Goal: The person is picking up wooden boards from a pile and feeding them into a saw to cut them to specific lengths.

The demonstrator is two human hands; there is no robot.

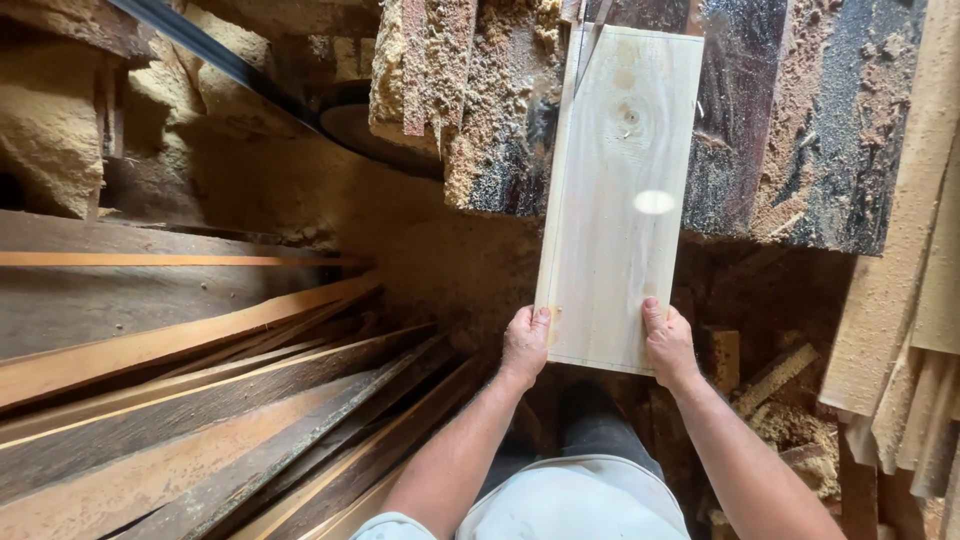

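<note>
A pale, flat wooden board [615, 190] with a small knot lies lengthwise on a dark metal saw table [800, 130] covered in sawdust. Its near end hangs over the table's front edge. My left hand [525, 345] grips the board's near left corner, thumb on top. My right hand [668, 342] grips the near right corner the same way. A thin saw blade [590, 45] stands at the board's far left edge, and a narrow strip runs along the board's left side.
Long rough planks and offcuts [200, 400] are stacked at the left. More pale strips [910, 300] lean at the right. Sawdust heaps [470, 90] cover the table and floor. A dark belt or bar [210, 55] runs diagonally at the upper left.
</note>
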